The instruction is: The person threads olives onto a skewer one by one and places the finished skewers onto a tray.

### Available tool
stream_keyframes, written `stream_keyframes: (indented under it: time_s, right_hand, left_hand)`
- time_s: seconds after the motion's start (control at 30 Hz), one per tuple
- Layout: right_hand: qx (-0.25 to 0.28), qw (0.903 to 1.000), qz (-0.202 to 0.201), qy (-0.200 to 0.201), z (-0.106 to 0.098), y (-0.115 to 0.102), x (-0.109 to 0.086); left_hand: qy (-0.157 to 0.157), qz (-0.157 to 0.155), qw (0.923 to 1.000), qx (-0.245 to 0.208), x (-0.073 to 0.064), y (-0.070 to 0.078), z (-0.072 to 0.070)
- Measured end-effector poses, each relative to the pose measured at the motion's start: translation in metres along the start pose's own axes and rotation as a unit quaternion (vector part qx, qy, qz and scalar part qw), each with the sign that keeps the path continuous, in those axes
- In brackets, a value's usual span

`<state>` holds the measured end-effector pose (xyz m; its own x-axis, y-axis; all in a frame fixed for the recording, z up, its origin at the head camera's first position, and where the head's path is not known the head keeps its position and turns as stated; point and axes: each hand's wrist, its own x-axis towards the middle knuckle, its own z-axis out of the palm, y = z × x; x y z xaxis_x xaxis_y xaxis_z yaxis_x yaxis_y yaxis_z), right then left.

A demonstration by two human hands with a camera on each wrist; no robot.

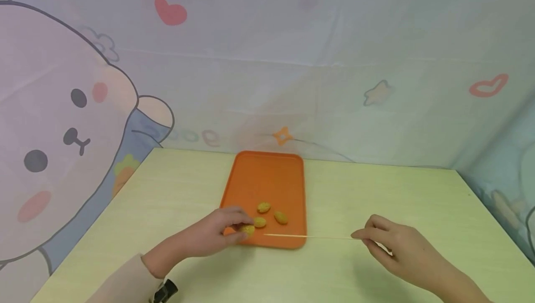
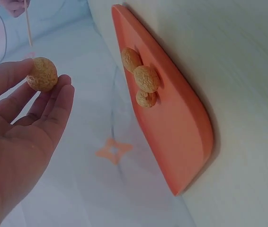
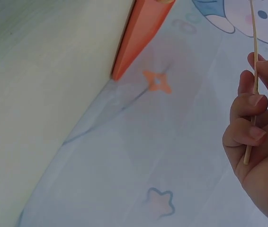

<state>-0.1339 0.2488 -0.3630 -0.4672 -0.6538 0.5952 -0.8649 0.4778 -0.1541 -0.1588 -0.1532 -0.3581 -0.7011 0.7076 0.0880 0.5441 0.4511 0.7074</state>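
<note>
Between thumb and fingertips, my left hand [image 1: 211,234] pinches a wrinkled, yellow-brown walnut-like ball [image 2: 43,74], over the near left corner of an orange tray [image 1: 267,173]. Three similar balls, one of them at the back [image 1: 264,207], lie close together on the tray's near half. On the right, my right hand [image 1: 397,245] grips a thin wooden skewer [image 1: 309,236] near one end, its fingers curled round the stick in the right wrist view. The skewer lies nearly level across the tray's near edge, its tip pointing left toward the held ball, a short gap away in the head view.
The tray stands on a pale wooden table [image 1: 376,191], near its middle. Behind and at both sides hangs a light cloth [image 1: 259,61] printed with a cartoon animal, hearts and stars. A dark object [image 1: 165,291] shows by the left sleeve.
</note>
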Motion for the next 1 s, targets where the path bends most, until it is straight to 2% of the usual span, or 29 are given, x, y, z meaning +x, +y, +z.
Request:
stream_keyframes:
  time_s: [0.17,0.37,0.57,0.8,1.0]
  right_hand:
    - [0.001,1.0000,-0.004,0.002,0.001,-0.002,-0.001]
    - [0.002,1.0000,-0.007,0.006,0.000,-0.005,0.002]
    - [-0.016,0.9998,0.007,-0.008,-0.003,-0.011,0.004]
    - [0.009,0.9999,-0.004,0.007,-0.003,-0.009,0.002]
    - [0.009,0.9997,-0.013,0.016,-0.004,-0.011,0.002]
  left_hand:
    - [-0.005,-0.005,1.0000,-0.001,-0.001,0.003,0.001]
    - [-0.009,0.017,0.9998,-0.003,-0.001,0.005,0.004]
    - [-0.018,0.020,0.9996,-0.005,-0.001,0.008,0.004]
    - [-0.024,0.024,0.9994,-0.001,-0.002,0.012,0.003]
    - [-0.022,0.029,0.9993,0.002,-0.002,0.014,0.003]
